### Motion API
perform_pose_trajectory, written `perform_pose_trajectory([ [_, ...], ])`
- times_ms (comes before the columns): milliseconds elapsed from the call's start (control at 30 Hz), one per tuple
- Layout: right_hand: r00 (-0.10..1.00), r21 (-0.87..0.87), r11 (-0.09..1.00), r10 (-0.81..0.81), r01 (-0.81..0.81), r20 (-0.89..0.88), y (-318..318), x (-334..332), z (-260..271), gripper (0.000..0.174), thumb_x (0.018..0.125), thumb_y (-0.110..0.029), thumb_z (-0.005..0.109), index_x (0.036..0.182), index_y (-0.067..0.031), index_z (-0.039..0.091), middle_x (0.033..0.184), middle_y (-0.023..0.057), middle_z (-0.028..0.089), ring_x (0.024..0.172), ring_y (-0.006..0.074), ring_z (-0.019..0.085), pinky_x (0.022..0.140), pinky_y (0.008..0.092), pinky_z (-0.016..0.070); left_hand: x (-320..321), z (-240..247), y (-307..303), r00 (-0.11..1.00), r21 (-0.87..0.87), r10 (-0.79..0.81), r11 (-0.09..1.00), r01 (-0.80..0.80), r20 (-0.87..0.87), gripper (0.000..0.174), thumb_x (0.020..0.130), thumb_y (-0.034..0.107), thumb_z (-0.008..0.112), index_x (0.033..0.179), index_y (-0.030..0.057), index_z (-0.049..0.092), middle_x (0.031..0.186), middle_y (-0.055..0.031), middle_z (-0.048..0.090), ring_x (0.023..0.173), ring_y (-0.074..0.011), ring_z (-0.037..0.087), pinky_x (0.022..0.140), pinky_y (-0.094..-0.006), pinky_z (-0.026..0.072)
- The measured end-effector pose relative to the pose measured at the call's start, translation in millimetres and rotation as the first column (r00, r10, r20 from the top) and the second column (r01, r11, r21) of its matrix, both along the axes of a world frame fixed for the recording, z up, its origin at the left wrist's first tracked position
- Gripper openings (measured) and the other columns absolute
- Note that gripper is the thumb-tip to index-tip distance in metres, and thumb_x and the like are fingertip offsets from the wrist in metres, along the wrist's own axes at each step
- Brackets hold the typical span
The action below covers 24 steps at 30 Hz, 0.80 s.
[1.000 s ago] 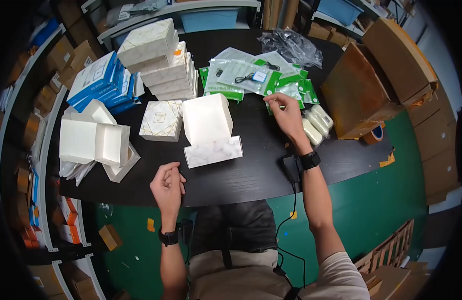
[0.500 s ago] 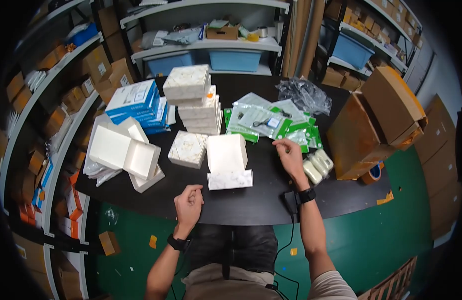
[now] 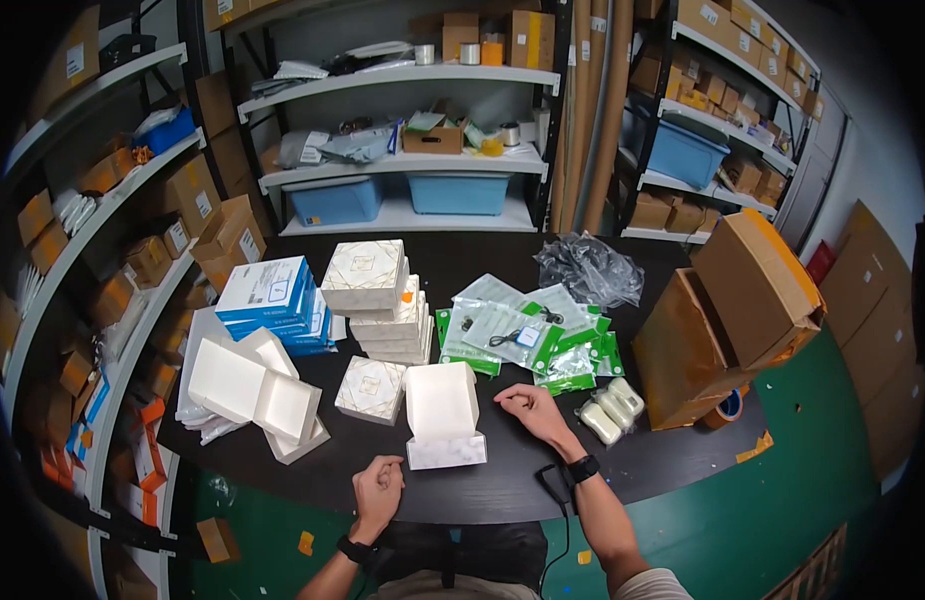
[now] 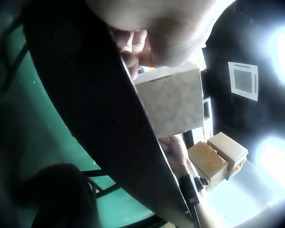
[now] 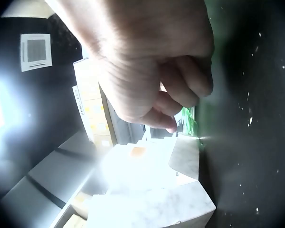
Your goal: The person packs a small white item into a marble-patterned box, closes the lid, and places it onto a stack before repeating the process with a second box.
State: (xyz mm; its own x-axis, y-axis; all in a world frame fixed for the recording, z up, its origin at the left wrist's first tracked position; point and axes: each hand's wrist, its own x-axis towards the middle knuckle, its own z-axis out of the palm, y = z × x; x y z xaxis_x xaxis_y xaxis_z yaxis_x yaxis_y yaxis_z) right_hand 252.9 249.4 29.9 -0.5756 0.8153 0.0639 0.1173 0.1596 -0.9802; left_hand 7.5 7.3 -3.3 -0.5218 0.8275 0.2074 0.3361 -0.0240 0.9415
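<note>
Head view: located left hand (image 3: 379, 492) at near edge of black table (image 3: 502, 490), fingers loosely curled, holding nothing. Located right hand (image 3: 527, 405) resting on table, just right of open white box (image 3: 442, 415). Right wrist view: confirmed fingers curled tight into palm, nothing seen in grip. Found box between the 2 hands, white inside up, marbled panel on near side. Noted green packets (image 3: 567, 365) far right of box and 1 stack of marbled boxes (image 3: 382, 310) far left of it.
</note>
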Motion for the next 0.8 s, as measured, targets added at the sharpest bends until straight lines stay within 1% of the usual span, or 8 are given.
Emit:
perform_pose_trajectory([
  [133, 0.998, -0.096, 0.994, 0.059, -0.056, 0.034, -6.8, -0.5, -1.1, 0.014, 0.102, -0.009, 0.069, 0.108, -0.0007, 0.076, 0.072, -0.0084, 0.062, 0.065, -0.0008, 0.045, 0.058, 0.0211, 0.0348, 2.3, 8.0, -1.0, 0.999, -0.038, 0.02, 0.999, -0.022, -0.05, 0.008, 0.099, -0.002, 0.065, 0.102, -0.0052, 0.072, 0.063, -0.007, 0.065, 0.054, -0.0059, 0.058, 0.052, -0.024, 0.0444],
  [300, 0.996, -0.111, 0.991, 0.079, -0.073, 0.048, -3.9, -2.1, -4.1, 0.013, 0.103, -0.01, 0.068, 0.109, -0.0015, 0.076, 0.072, -0.0086, 0.061, 0.064, -0.0015, 0.043, 0.056, 0.021, 0.033, 2.3, 12.9, -3.1, 0.993, -0.038, 0.001, 0.999, -0.006, -0.115, 0.01, 0.102, 0.001, 0.064, 0.102, -0.0065, 0.07, 0.066, -0.0036, 0.067, 0.058, -0.0023, 0.057, 0.052, -0.0215, 0.0403],
  [433, 0.997, -0.156, 0.985, 0.077, -0.071, 0.03, -3.0, -2.0, -7.3, 0.013, 0.103, -0.01, 0.068, 0.109, -0.0019, 0.077, 0.073, -0.0092, 0.062, 0.063, -0.0021, 0.042, 0.055, 0.0214, 0.0314, -4.7, 44.6, -28.4, 0.985, -0.1, -0.153, 0.984, 0.144, -0.083, 0.01, 0.102, 0.003, 0.066, 0.104, -0.0055, 0.072, 0.068, -0.0039, 0.068, 0.058, -0.003, 0.057, 0.052, -0.022, 0.0413],
  [500, 0.998, -0.168, 0.984, 0.056, -0.052, 0.02, -5.8, -5.8, -2.6, 0.013, 0.103, -0.008, 0.068, 0.109, -0.0013, 0.076, 0.071, -0.0105, 0.058, 0.063, -0.0022, 0.04, 0.055, 0.0212, 0.03, -8.4, 82.6, -60.7, 0.914, -0.254, -0.293, 0.896, 0.365, 0.281, 0.013, 0.101, 0.003, 0.067, 0.11, -0.005, 0.072, 0.071, -0.0041, 0.07, 0.059, -0.0035, 0.058, 0.053, -0.022, 0.044],
  [567, 1.0, -0.187, 0.982, 0.03, -0.031, -0.008, -8.1, -6.8, 2.7, 0.012, 0.103, -0.005, 0.067, 0.109, -0.0002, 0.076, 0.068, -0.0131, 0.052, 0.061, -0.0024, 0.037, 0.055, 0.0208, 0.027, -17.9, 99.5, -99.3, 0.846, -0.358, -0.285, 0.81, 0.464, 0.451, 0.017, 0.1, 0.006, 0.071, 0.115, -0.0007, 0.075, 0.088, -0.004, 0.078, 0.073, -0.0109, 0.071, 0.062, -0.0259, 0.0547],
  [600, 1.0, -0.2, 0.979, 0.023, -0.023, 0.001, -8.4, -5.5, 1.2, 0.012, 0.103, -0.005, 0.067, 0.109, -0.0002, 0.076, 0.068, -0.0131, 0.052, 0.061, -0.0024, 0.037, 0.055, 0.0208, 0.027, -15.3, 111.8, -114.2, 0.84, -0.365, -0.284, 0.802, 0.472, 0.463, 0.017, 0.1, 0.006, 0.071, 0.115, -0.0007, 0.075, 0.088, -0.004, 0.078, 0.073, -0.0109, 0.071, 0.062, -0.0259, 0.0547],
  [667, 0.999, -0.209, 0.978, 0.025, -0.03, -0.025, -4.0, -6.9, -3.7, 0.012, 0.103, -0.006, 0.067, 0.109, -0.0005, 0.076, 0.068, -0.0124, 0.054, 0.06, -0.0023, 0.038, 0.053, 0.0208, 0.0269, -9.7, 138.4, -130.9, 0.827, -0.537, -0.196, 0.678, 0.503, 0.527, 0.03, 0.104, 0.034, 0.071, 0.12, 0.0087, 0.073, 0.104, -0.013, 0.069, 0.096, -0.0121, 0.058, 0.085, -0.035, 0.0494],
  [800, 0.998, -0.239, 0.971, -0.007, -0.008, -0.062, -4.9, -3.3, 0.3, 0.012, 0.105, -0.009, 0.066, 0.109, -0.0022, 0.076, 0.071, -0.0112, 0.058, 0.062, -0.0026, 0.039, 0.054, 0.0197, 0.0269, -7.3, 110.1, -160.7, 0.836, -0.565, -0.112, 0.688, 0.456, 0.538, 0.028, 0.104, 0.031, 0.071, 0.119, 0.0075, 0.072, 0.105, -0.0113, 0.068, 0.097, -0.0158, 0.059, 0.086, -0.0372, 0.0499],
])
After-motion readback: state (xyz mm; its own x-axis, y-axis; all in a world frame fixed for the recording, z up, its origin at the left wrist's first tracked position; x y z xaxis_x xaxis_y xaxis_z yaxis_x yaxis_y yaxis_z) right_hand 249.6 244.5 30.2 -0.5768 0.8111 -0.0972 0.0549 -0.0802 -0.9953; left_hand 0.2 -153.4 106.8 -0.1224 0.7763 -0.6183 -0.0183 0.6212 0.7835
